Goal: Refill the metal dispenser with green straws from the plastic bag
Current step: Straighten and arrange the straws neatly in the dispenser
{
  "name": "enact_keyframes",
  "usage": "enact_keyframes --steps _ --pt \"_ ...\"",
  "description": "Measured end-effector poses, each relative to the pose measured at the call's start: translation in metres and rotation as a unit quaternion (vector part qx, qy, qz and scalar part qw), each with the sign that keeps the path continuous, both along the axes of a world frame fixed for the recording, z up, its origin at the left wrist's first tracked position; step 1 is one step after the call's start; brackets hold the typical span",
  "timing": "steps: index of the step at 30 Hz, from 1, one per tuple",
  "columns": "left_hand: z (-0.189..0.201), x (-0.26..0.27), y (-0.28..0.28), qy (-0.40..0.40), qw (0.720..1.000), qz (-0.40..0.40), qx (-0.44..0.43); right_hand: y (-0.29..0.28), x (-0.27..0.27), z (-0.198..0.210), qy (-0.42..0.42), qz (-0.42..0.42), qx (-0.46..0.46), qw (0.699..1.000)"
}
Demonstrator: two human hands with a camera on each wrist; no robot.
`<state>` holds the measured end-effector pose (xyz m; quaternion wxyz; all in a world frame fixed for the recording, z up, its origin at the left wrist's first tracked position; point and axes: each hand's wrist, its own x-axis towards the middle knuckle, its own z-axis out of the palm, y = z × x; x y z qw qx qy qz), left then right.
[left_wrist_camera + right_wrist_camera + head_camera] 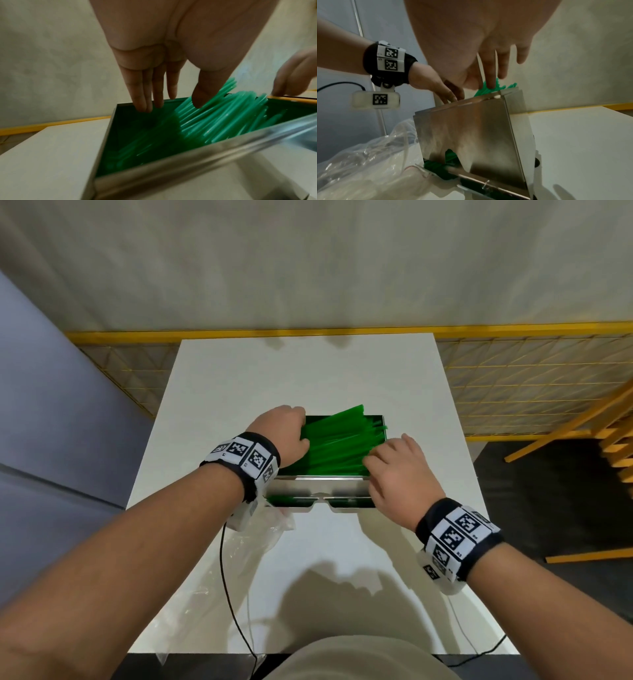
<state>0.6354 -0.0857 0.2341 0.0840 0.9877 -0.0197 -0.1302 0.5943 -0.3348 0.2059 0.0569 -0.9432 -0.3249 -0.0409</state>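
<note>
Showing wrist-view only — straws in dispenser btm slot.

The dispenser stands on the middle of the table. Straws lie slantwise in its open top, some poking over the far rim. The left hand is at the box's left end, the right hand at its right. The bag lies on the table, near left of the dispenser.
</note>
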Motion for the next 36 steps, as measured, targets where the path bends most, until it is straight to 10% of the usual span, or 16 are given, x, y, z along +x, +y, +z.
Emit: enact_keyframes --steps 4,12,25,36 --pt "-0.007 0.006 -0.007 0.076 0.997 -0.004 -0.002 0.003 0.007 0.020 -0.036 -0.033 0.114 0.992" --pt "-0.015 0.010 -0.030 0.098 0.993 -0.059 0.012 0.055 0.052 0.030 0.061 0.104 -0.082 0.989" --pt "-0.020 -0.002 -0.005 0.086 0.996 -0.015 0.014 0.071 0.074 0.014 0.077 0.057 -0.277 0.956" --pt "-0.018 0.007 -0.007 0.142 0.989 -0.027 -0.019 0.064 0.079 0.018 0.164 0.067 -0.211 0.961"
